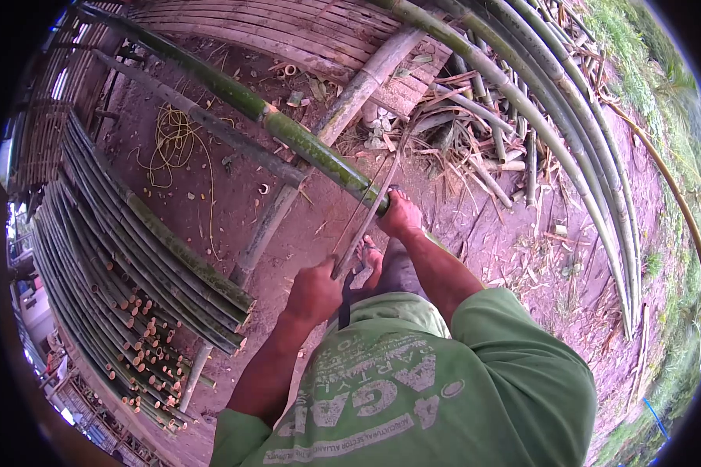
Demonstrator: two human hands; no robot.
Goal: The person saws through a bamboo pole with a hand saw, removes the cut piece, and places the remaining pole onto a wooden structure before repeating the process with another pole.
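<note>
My left hand (315,292) is wrapped around the handle end of a long, narrow saw (362,232). The saw lies across a thick green bamboo pole (311,146) close to my right hand. Gripping the pole just beside the saw is my right hand (401,214), with its fingers closed around it. The pole slants from the upper left down toward my body and passes over a log support (350,105). How deep the saw sits in the bamboo cannot be made out.
Stacked bamboo poles (144,233) lie at the left. A tangled yellow rope (175,140) is on the dirt ground. Cut bamboo scraps (475,132) are heaped near a slatted bamboo platform (273,35). Long poles (565,101) lean at the right, beside grass (639,70).
</note>
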